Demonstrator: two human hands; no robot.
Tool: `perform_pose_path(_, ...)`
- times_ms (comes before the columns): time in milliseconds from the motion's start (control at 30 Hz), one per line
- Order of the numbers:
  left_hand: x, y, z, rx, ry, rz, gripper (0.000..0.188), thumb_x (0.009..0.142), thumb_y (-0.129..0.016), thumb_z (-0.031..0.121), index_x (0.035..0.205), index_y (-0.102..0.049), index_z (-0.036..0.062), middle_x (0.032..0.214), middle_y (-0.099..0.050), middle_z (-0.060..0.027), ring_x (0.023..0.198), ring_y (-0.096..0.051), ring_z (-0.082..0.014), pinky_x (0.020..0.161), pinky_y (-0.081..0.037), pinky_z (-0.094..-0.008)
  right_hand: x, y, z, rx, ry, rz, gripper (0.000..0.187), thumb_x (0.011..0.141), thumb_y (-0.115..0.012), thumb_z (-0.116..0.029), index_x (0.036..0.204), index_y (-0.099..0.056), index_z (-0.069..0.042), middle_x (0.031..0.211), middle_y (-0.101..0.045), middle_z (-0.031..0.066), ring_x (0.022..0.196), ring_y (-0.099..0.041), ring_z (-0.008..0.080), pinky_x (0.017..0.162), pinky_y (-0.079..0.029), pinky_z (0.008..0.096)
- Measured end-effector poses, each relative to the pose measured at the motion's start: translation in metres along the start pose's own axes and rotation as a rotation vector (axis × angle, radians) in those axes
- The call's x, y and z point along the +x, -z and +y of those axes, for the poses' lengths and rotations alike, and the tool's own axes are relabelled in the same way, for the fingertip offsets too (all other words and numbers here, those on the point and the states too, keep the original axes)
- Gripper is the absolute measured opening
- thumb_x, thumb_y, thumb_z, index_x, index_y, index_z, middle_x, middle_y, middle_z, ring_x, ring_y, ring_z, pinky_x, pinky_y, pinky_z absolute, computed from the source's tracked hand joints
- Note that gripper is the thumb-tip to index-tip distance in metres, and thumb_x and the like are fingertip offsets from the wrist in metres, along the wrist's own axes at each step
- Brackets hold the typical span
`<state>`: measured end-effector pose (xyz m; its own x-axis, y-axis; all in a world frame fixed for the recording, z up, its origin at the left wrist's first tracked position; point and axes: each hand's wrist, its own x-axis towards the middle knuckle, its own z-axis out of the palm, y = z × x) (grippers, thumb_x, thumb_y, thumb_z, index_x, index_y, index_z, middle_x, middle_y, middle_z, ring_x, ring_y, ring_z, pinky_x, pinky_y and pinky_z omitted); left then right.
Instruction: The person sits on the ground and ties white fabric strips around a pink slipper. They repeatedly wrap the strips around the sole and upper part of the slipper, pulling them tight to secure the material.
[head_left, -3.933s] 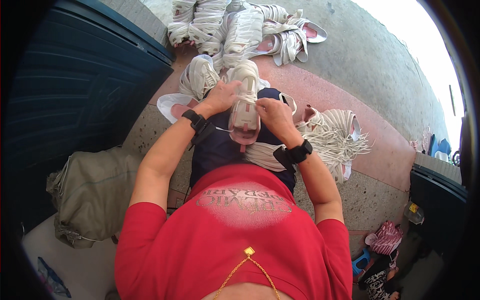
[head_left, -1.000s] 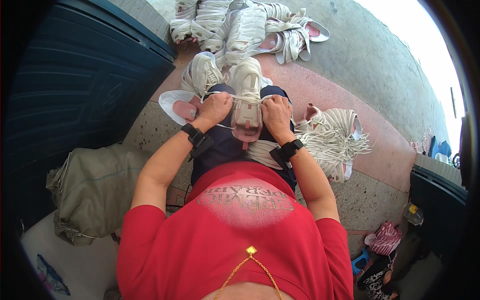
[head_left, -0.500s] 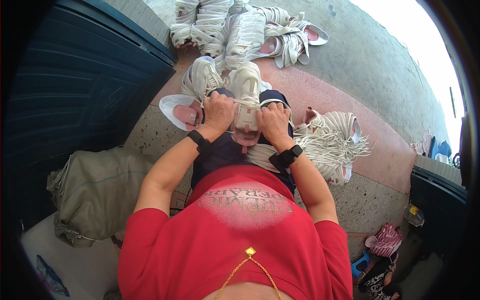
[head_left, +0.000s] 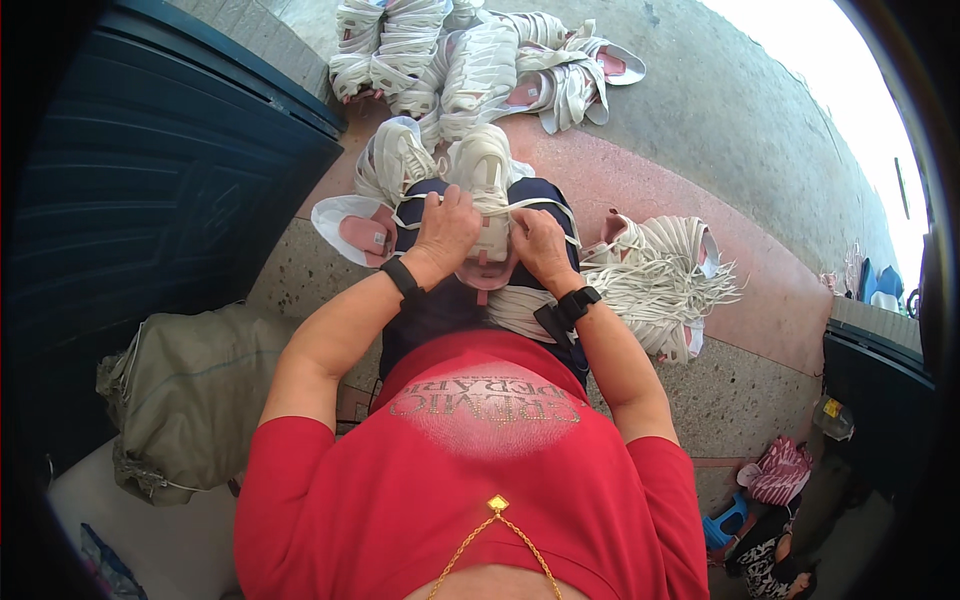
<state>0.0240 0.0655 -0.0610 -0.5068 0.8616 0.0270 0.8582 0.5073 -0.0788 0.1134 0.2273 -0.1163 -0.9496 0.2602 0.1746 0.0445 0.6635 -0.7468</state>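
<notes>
1. Your sneaker sits between your knees, toe pointing away from you and heel toward your red shirt
2. It is off-white, with a pale tongue carrying small pink tabs, a pinkish heel opening and a pink loop at the back
3. Its white lace crosses the upper, and strands stretch over the dark blue trousers on both sides
4. Your left hand and right hand flank the tongue, fingers bent in at the lace (you cannot tell whether either one pinches it, since the knuckles cover the tips)
5. Those hands also hide the shoe's sides; its sole is out of sight, and its inside is hard to make out
6. Ahead of you, the upper edge cuts off part of the heap of white shoes
</notes>
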Motion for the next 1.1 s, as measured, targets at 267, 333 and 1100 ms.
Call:
perform_pose_path(267, 0.041, 0.067, -0.015, -1.650, 0.278, 0.217, 0.012, 0.083, -0.068, 0.014, 0.089, -0.066, 0.0034, 0.085, -0.065, -0.0028, 0.082, -0.058, -0.0121, 0.074, -0.044, -0.0281, 0.005, 0.003, -0.007, -0.266, 0.221, -0.098, 0.013, 0.075, -0.057, -0.009, 0.085, -0.064, -0.006, 0.083, -0.064, 0.0088, 0.086, -0.058, 0.0265, 0.076, -0.045, 0.0384)
perform_pose_path(333, 0.041, 0.059, -0.026, -1.526, 0.279, -0.001, 0.014, 0.088, -0.064, 0.016, 0.093, -0.066, 0.0023, 0.085, -0.067, -0.0033, 0.078, -0.060, -0.0091, 0.070, -0.046, -0.0254, 0.010, 0.004, -0.008, -0.406, 0.278, -0.156, 0.011, 0.076, -0.056, -0.009, 0.083, -0.063, -0.008, 0.082, -0.063, 0.0079, 0.086, -0.059, 0.0250, 0.076, -0.045, 0.0380)
perform_pose_path(1100, 0.018, -0.015, -0.005, -0.426, 0.200, -0.206, 0.013, 0.076, -0.057, 0.011, 0.077, -0.064, 0.0004, 0.079, -0.064, -0.0159, 0.078, -0.061, -0.0335, 0.068, -0.051, -0.0407, 0.035, 0.042, -0.027, 0.313, -0.170, -0.036, 0.020, 0.087, -0.063, -0.018, 0.089, -0.054, 0.000, 0.067, -0.048, -0.0010, 0.061, -0.041, 0.0060, 0.055, -0.037, 0.0236)
